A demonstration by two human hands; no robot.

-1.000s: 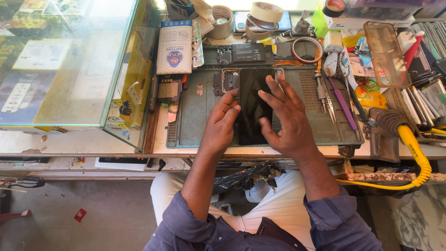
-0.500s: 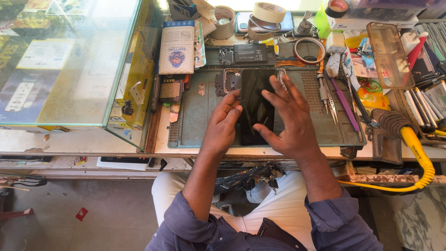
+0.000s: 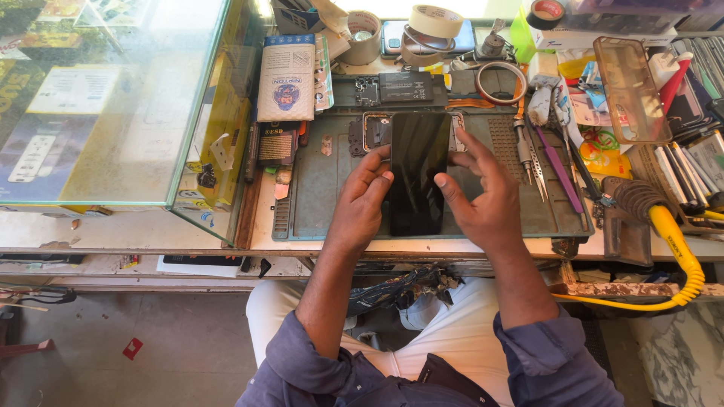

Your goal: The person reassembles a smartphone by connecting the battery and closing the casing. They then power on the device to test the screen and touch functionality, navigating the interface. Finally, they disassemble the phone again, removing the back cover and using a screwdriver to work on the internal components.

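Grey mat (image 3: 324,188) — both hands' grip on phone (image 3: 416,169)

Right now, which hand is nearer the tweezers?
Right. The right hand is on the phone screen's right edge, just left of the tweezers; the left hand grips the screen's far side.
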